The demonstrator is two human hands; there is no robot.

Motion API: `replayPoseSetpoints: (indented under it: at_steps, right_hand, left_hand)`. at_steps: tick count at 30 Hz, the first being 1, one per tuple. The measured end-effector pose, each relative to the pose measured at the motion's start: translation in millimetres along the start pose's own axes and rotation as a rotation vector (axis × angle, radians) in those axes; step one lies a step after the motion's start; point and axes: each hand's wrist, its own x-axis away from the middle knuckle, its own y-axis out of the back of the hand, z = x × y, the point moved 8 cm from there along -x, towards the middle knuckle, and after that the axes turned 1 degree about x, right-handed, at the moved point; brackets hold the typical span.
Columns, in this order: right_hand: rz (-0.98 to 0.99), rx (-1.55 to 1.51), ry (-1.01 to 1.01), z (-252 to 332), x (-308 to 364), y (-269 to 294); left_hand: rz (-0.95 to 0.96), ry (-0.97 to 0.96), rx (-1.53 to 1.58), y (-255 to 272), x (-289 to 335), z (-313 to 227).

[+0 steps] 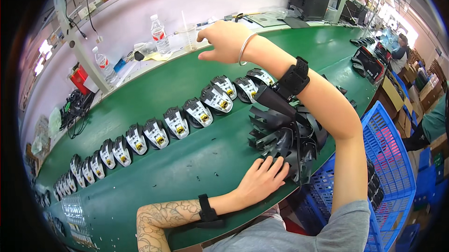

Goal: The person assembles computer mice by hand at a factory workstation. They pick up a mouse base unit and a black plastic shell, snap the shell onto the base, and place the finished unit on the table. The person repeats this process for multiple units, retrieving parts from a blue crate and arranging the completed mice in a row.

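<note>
My right hand (227,41) is stretched across the far side of the green table. Its thumb and forefinger are apart with nothing between them, just right of a clear plastic cup (188,38) with a straw. By the near edge, my left hand (263,178) lies with fingers spread, its fingertips at a pile of curved black plastic pieces (276,137). Whether they touch a piece is hard to see. A long curved row of black-and-white shells (176,122), shaped like computer mice with small yellow parts, runs across the table beyond my left hand.
Two water bottles (160,34) (105,65) stand along the back ledge. A blue plastic basket (386,158) is at my right, beside the table's edge. Small black bits (197,178) dot the green tabletop. Farther right, another person (400,53) sits near cardboard boxes.
</note>
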Motion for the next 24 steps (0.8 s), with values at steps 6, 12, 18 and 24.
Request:
replayPoseSetpoints:
  at_steps: [6, 12, 18, 24]
  right_hand:
    - [-0.125, -0.075, -0.025, -36, 35, 50]
    - [0.016, -0.189, 0.113, 25, 138, 95]
    - [0.937, -0.126, -0.173, 20, 313, 0]
    - [0.469, -0.315, -0.347, 42, 370, -61]
  left_hand:
    - [0.030, 0.100, 0.109, 4, -3, 18]
    - [0.012, 0.309, 0.126, -15, 11, 45]
    - [-0.129, 0.251, -0.032, -44, -2, 34]
    - [-0.137, 0.151, -0.080, -52, -4, 35]
